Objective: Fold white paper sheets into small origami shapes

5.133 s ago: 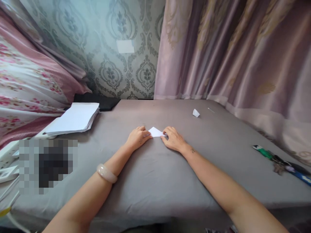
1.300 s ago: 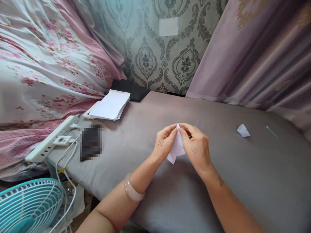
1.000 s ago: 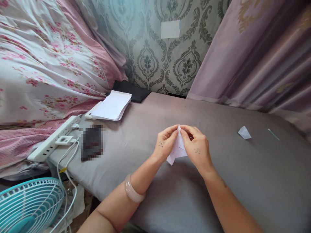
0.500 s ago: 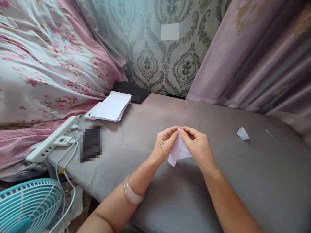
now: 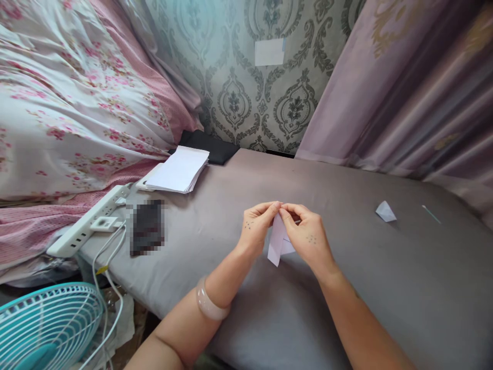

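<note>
Since half a second ago our right hand [image 5: 308, 239] has drawn the folded paper [image 5: 277, 244] narrower. Both our hands pinch its top corner, the left hand [image 5: 256, 226] beside the right, holding it just above the grey surface [image 5: 385, 288].

This is a bedroom in a home. A flowered pink quilt [image 5: 57, 103] is heaped at nine o'clock against damask wallpaper [image 5: 246, 97] at twelve, and long mauve curtains [image 5: 404, 92] hang from one to three o'clock. The grey-sheeted bed [image 5: 385, 288] fills the middle. At its ten o'clock edge lie a paper stack [image 5: 179, 169] and a power strip [image 5: 90, 221]; a teal fan [image 5: 42, 329] stands at seven o'clock.
</note>
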`<state>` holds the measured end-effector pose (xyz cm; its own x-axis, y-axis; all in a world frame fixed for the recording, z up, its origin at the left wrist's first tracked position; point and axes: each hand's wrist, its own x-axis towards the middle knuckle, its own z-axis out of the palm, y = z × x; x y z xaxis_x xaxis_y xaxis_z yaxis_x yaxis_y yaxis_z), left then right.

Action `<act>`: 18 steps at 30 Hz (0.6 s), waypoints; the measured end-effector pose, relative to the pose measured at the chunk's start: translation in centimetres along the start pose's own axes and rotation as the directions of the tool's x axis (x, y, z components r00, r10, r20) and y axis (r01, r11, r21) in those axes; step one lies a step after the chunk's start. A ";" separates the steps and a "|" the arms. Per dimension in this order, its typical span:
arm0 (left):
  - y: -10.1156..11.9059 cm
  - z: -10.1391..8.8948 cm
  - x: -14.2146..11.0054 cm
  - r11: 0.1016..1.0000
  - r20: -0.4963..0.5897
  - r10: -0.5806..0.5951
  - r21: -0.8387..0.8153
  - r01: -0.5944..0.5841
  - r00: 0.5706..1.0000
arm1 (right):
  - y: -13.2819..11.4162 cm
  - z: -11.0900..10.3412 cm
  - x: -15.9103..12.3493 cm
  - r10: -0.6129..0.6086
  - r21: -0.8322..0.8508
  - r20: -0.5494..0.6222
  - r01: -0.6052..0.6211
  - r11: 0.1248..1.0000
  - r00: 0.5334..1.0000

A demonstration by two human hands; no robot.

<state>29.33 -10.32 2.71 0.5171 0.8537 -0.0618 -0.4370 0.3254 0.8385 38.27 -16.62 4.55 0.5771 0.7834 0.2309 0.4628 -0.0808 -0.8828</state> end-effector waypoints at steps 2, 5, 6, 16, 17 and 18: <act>0.2 0.1 -0.1 1.000 -0.024 0.022 0.020 -0.021 0.999 | 0.0 0.0 0.0 -0.003 -0.013 0.005 0.003 1.000 1.000; 0.7 0.3 -0.3 0.997 -0.044 0.050 0.054 -0.047 0.998 | -0.1 0.1 -0.1 0.002 -0.024 0.048 -0.001 1.000 0.999; 0.8 0.3 -0.3 0.997 -0.050 0.055 0.064 -0.051 0.997 | -0.2 0.2 -0.2 0.003 -0.032 0.061 -0.001 1.000 0.998; 1.3 -0.9 0.7 1.000 -0.038 0.001 -0.028 -0.002 0.999 | 0.2 -0.6 0.2 0.105 -0.108 0.231 -0.082 0.991 0.967; 1.3 -1.0 0.7 0.999 -0.038 -0.002 -0.036 0.000 0.999 | 0.3 -0.6 0.3 0.091 -0.091 0.199 -0.074 0.993 0.976; 1.3 -1.0 0.8 0.999 -0.044 -0.001 -0.038 0.000 0.999 | 0.4 -0.5 0.5 0.074 -0.056 0.159 -0.066 0.996 0.985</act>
<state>28.41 -8.83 3.15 0.4849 0.8703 -0.0865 -0.4652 0.3404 0.8171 39.09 -16.64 4.51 0.4955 0.8632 0.0969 0.4607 -0.1666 -0.8718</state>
